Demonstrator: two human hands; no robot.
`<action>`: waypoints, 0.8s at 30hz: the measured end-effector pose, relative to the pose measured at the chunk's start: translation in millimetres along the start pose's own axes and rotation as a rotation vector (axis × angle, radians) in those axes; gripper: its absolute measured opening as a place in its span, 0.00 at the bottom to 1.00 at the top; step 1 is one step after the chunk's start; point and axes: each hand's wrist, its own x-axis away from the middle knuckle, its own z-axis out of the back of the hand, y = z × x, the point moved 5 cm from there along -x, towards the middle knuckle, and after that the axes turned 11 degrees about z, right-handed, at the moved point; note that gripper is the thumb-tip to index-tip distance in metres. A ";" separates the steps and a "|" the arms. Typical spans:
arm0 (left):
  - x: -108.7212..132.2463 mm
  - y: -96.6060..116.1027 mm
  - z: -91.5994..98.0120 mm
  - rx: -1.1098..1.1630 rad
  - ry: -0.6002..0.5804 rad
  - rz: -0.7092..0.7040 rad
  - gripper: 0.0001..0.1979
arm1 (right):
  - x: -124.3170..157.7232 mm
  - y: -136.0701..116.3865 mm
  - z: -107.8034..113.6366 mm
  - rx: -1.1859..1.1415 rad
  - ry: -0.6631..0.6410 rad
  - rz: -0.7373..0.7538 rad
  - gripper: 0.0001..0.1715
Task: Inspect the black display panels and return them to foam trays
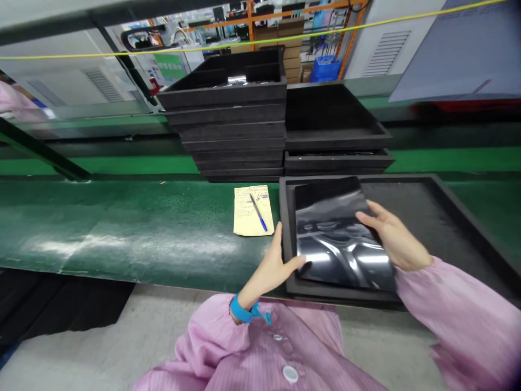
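Note:
A glossy black sheet [334,233] lies over the left part of a shallow black tray [442,190], reflecting bright lights. My right hand [393,233] grips the sheet's right edge, thumb on top and the other fingers partly hidden. At the sheet's left edge is my left hand [277,266], its thumb at the sheet and its fingers stretched up along the tray's left rim. The gap between that thumb and the fingers is wide. A blue wrist strap [242,310] circles my left wrist. Whether the sheet touches the tray floor I cannot tell.
Left of the tray, a handwritten yellow note [244,217] lies on the green table [134,233] under a blue-capped pen [259,213]. Behind stand a tall stack of black trays [236,130] and a lower stack [337,138]. A yellow cord [228,48] crosses above.

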 end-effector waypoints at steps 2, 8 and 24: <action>-2.9 -9.0 -10.2 0.046 -0.032 -0.001 0.51 | -5.1 3.4 -9.7 0.145 -0.017 0.079 0.34; 0.7 -3.5 13.7 0.410 0.149 0.011 0.47 | -10.1 -17.0 67.2 0.868 0.262 0.298 0.38; 178.2 -25.1 359.9 -0.246 1.045 0.262 0.23 | 46.5 -73.2 -186.2 0.533 -0.628 0.529 0.10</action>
